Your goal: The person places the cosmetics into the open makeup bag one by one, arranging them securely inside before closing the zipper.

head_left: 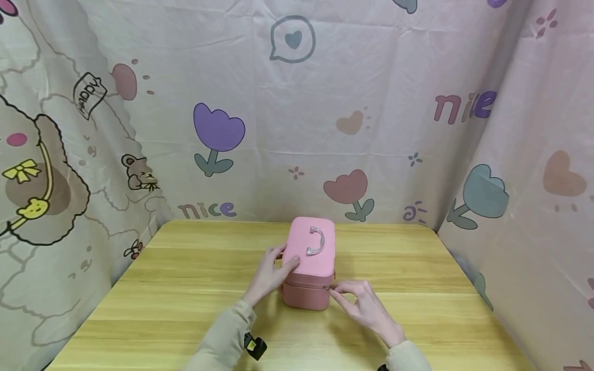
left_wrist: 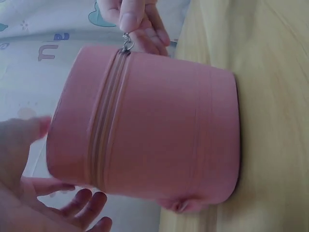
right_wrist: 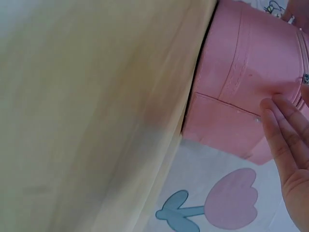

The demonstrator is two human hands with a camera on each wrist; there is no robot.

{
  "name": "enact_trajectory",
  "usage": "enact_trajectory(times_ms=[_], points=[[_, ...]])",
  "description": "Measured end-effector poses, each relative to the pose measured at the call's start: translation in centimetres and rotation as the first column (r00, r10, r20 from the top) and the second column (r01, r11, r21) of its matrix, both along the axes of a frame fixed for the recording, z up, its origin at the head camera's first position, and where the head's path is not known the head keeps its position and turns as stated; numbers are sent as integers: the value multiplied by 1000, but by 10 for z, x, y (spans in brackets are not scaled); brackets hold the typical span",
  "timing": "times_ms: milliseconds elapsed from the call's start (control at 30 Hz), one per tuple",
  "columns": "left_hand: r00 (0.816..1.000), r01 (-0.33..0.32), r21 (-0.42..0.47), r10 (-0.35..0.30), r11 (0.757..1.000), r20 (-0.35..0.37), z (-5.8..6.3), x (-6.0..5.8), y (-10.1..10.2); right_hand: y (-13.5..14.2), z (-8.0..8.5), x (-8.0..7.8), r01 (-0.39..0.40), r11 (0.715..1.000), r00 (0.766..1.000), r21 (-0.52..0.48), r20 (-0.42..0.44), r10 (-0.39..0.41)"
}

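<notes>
A pink cosmetic case [head_left: 308,268] with a zipped lid stands upright on the table. A silvery curved handle [head_left: 316,241] is on its lid. My left hand [head_left: 273,273] holds the lid from the left side, thumb on top and fingers at the side; the left wrist view shows these fingers curled by the lid's edge. At the near right corner, my right hand [head_left: 364,304] pinches the zipper pull [left_wrist: 127,42] between thumb and forefinger. In the right wrist view, the other fingers [right_wrist: 285,130] of that hand lie against the case's wall. The zipper [left_wrist: 108,116] runs around beneath the lid.
The case rests on a wood-grain table [head_left: 209,268]. Behind and beside the table hangs a pale curtain [head_left: 278,103] printed with tulips, hearts and cartoon animals. A small black device [head_left: 254,346] sits at the left sleeve's cuff.
</notes>
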State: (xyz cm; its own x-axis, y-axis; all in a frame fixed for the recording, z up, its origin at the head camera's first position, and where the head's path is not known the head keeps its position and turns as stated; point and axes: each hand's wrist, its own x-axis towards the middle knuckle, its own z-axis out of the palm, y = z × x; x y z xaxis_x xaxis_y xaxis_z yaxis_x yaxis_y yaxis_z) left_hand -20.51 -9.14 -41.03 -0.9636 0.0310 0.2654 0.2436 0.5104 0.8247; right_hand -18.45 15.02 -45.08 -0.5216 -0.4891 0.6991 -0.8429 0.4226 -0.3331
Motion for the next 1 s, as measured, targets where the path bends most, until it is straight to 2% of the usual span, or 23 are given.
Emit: enact_trajectory(times_ms=[167, 367, 600, 733, 800, 1000], points=[[1000, -7, -37, 8, 999, 16, -5, -1, 0, -8, 1, 2, -16, 1000, 1000, 12, -19, 17], [999, 19, 58, -20, 998, 28, -3, -5, -5, -18, 3, 5, 23, 1000, 999, 21, -32, -22], [994, 46, 212, -66, 976, 91, 9, -6, -9, -34, 7, 11, 157, 987, 987, 38, -40, -155], [989, 60, 234, -90, 970, 117, 9, -10, -13, -40, 6, 14, 190, 980, 981, 53, -35, -188], [989, 66, 230, -94, 971, 113, 4, -15, -15, -43, 5, 15, 187, 981, 982, 56, -18, -187], [989, 85, 226, -110, 970, 100, 2, -20, -20, -47, 3, 15, 172, 983, 985, 58, 2, -172]])
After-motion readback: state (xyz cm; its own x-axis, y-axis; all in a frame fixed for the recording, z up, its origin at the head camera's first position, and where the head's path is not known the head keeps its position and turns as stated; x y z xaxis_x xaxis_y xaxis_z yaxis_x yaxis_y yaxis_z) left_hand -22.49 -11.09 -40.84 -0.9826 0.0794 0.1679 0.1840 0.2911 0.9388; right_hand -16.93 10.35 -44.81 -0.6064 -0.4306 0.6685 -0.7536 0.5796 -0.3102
